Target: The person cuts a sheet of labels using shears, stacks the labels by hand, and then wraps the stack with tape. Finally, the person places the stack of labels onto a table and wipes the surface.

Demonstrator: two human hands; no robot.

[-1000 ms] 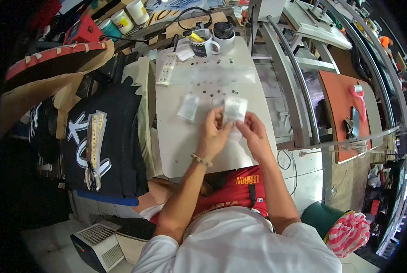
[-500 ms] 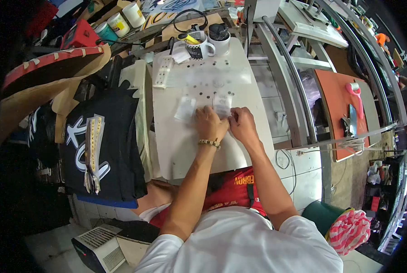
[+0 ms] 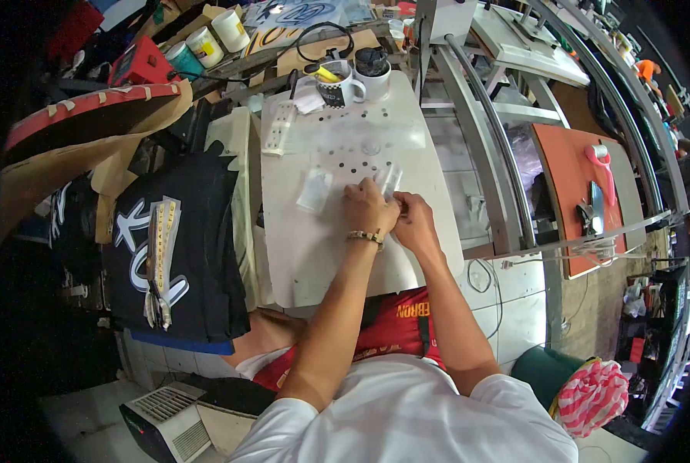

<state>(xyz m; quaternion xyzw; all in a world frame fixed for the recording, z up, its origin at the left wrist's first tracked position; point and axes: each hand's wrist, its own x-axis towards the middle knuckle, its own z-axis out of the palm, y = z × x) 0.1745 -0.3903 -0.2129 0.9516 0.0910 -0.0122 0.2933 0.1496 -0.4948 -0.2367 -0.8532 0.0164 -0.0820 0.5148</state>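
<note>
A small translucent film piece (image 3: 389,179) is tilted up from the white board (image 3: 314,262), its near end hidden among my fingers. My left hand (image 3: 369,207), with a beaded bracelet at the wrist, has its fingers closed at that film's left and near side. Pressed up beside it, my right hand (image 3: 416,220) pinches the near right corner. A second translucent film piece (image 3: 315,190) lies flat to the left of my left hand. Beyond both hands, a wide clear strip (image 3: 345,135) crosses the board among several dark dots.
Two mugs (image 3: 372,83) and a white power strip (image 3: 281,127) stand at the board's far end. Black printed shirts (image 3: 206,231) are stacked on the left. Along the right runs a metal frame (image 3: 476,131), with a pink tape dispenser (image 3: 603,170) on an orange board beyond.
Both hands have shifted slightly right and closer together. The printed film piece, flat before, is now tilted up and looks narrower. The other film piece stays on the board.
</note>
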